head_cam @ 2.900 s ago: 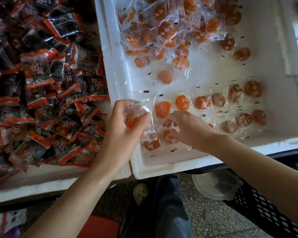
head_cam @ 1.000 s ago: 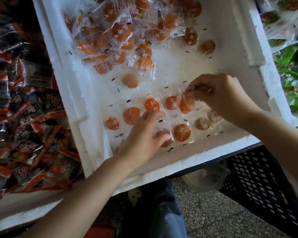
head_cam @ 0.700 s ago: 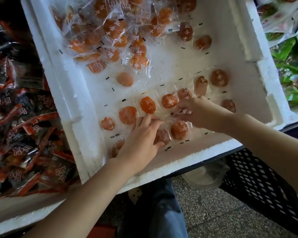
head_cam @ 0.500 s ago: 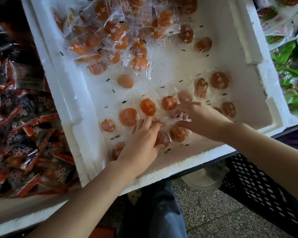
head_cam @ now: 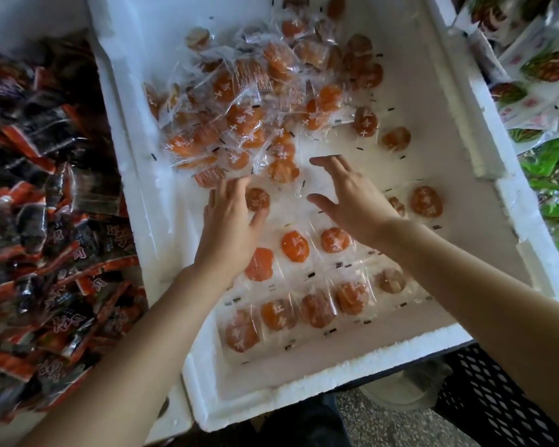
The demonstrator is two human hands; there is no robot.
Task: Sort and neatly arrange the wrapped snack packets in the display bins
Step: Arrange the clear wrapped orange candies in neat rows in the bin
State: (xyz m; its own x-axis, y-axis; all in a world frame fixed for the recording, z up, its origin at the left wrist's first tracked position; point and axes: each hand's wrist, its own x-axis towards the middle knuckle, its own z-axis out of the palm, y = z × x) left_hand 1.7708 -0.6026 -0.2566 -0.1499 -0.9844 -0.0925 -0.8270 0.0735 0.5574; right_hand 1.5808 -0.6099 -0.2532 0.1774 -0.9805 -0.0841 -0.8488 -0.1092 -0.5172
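Holding nothing, spread wide — left hand [head_cam: 231, 224], right hand [head_cam: 352, 201] — over foam bin [head_cam: 304, 393] of orange packets [head_cam: 246, 119].

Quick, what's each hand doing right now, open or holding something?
Left hand: open, fingers spread beside a lone orange packet, holding nothing.
Right hand: open, fingers spread over the white foam bin, holding nothing.
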